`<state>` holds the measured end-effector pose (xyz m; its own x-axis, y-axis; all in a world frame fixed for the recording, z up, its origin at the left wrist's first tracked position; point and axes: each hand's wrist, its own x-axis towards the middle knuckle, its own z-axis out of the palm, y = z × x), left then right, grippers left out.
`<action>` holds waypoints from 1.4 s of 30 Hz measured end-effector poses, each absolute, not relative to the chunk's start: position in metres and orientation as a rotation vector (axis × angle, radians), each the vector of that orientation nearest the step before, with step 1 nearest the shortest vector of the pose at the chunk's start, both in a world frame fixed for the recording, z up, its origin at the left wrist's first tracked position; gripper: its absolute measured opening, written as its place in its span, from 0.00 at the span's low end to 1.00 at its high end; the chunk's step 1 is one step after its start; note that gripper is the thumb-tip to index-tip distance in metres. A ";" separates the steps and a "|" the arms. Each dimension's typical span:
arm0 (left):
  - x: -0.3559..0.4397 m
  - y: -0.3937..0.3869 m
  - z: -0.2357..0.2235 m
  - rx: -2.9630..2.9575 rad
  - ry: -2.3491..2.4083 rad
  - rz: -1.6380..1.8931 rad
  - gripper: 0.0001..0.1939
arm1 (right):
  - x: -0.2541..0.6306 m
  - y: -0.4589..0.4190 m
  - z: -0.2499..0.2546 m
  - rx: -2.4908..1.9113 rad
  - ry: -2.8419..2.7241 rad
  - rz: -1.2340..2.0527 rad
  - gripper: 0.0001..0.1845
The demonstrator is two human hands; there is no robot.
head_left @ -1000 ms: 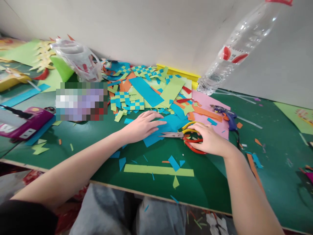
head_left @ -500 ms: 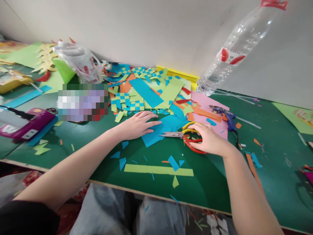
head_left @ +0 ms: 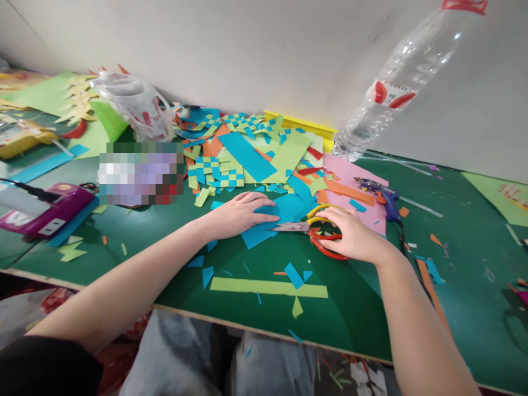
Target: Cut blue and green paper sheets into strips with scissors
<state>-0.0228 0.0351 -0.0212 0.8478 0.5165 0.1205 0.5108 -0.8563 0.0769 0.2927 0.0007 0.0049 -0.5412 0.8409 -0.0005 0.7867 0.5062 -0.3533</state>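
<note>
A pair of scissors (head_left: 289, 226) with one yellow and one red handle lies low over the table, its blades pointing left. My right hand (head_left: 352, 234) is closed around the handles, and the blades look nearly together. Fingers stretched out, my left hand (head_left: 241, 214) lies flat on the left part of a blue paper sheet (head_left: 291, 209), close to the scissor tips. The sheet's lower corner sticks out below the blades. Nearer the table edge are a long light-green paper strip (head_left: 268, 287) and a small blue paper piece (head_left: 293, 275).
Woven blue-and-green paper pieces (head_left: 231, 177) and scraps pile up behind my hands. A clear plastic bottle (head_left: 391, 93) stands at the back right, near a blue glue gun (head_left: 383, 199) on pink paper (head_left: 367, 220). A purple power strip (head_left: 53, 209) lies left.
My left hand slid slightly left off part of the blue sheet, then came back right toward the blade tips. My right hand and the scissors stayed in place.
</note>
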 end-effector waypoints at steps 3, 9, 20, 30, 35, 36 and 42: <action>-0.023 0.035 -0.022 2.953 0.843 0.221 0.24 | 0.293 0.001 0.006 -1.393 -2.583 0.471 0.21; -0.023 0.035 -0.023 2.943 0.871 0.186 0.23 | 0.294 0.001 0.007 -1.406 -2.594 0.470 0.21; -0.023 0.035 -0.023 2.961 0.863 0.177 0.24 | 0.287 -0.001 0.005 -1.354 -2.608 0.408 0.20; -0.023 0.034 -0.024 2.939 0.900 0.173 0.24 | 0.291 0.000 0.004 -1.399 -2.631 0.410 0.22; -0.021 0.033 -0.025 2.942 0.897 0.212 0.24 | 0.289 -0.002 0.010 -1.376 -2.610 0.477 0.20; -0.019 0.033 -0.024 2.943 0.903 0.218 0.25 | 0.288 -0.002 0.012 -1.369 -2.598 0.510 0.20; -0.011 0.029 -0.023 2.956 0.935 0.301 0.21 | 0.286 -0.006 0.020 -1.391 -2.546 0.558 0.19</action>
<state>-0.0114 0.0290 -0.0226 0.8011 0.5723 0.1753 0.5672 -0.8194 0.0829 0.2863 -0.0059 0.0205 -0.5430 0.8396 -0.0157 0.7691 0.4897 -0.4107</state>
